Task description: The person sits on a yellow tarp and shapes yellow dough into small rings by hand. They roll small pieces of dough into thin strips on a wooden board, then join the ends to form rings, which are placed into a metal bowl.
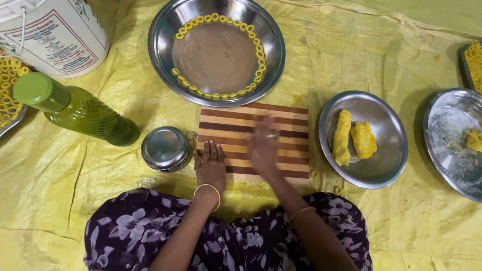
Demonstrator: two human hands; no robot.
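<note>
I see the left hand (210,165) lying flat, fingers together, on the lower left corner of the striped board (253,143), gripping nothing. The right hand (263,143) is spread open, palm down, on the middle of the board; it is blurred, and I cannot tell whether anything lies under it. Just above the board stands a steel bowl (165,30) with small yellow rings (258,47) lined round its base. Right of the board, a plate (384,170) holds two dough lumps (354,138). Left of the board sit a small tin (164,148) and a green bottle (75,108).
</note>
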